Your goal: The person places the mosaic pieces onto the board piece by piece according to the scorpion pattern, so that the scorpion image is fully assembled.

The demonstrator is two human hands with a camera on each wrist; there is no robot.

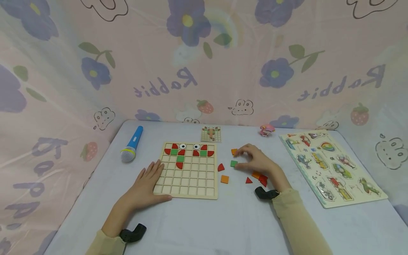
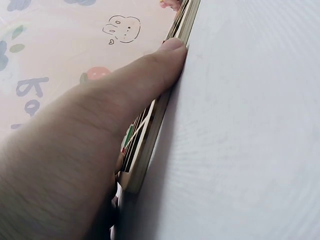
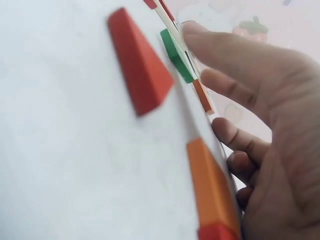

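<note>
One green tile (image 1: pixel 233 164) lies on the worktop (image 1: pixel 191 226) by the right hand (image 1: pixel 259 162), whose parted fingers look empty; the spread left hand (image 1: pixel 145 187) touches the grid board (image 1: pixel 192 182). Tile-picking seems the current step, needing a pinch next.

1. Grid board (image 1: pixel 193 182): pale tan, bearing red and green inlays (image 1: pixel 180 159) and two black-and-white eye discs (image 1: pixel 182 146).
2. Loose pieces (image 1: pixel 224 179): red, green and orange, each plain.
3. Microphone (image 1: pixel 132 144): blue handle (image 1: pixel 136 136), yellow band (image 1: pixel 129 149), grey head (image 1: pixel 127 156).
4. Worktop (image 1: pixel 191 226): plain white.
5. Backdrop (image 1: pixel 229 74): pale pink, patterned with purple flowers (image 1: pixel 276 73), green leaves (image 1: pixel 296 51), red strawberries (image 1: pixel 360 115) and black rabbit outlines (image 1: pixel 243 108).
6. Sleeves (image 1: pixel 299 223): plain beige.
</note>
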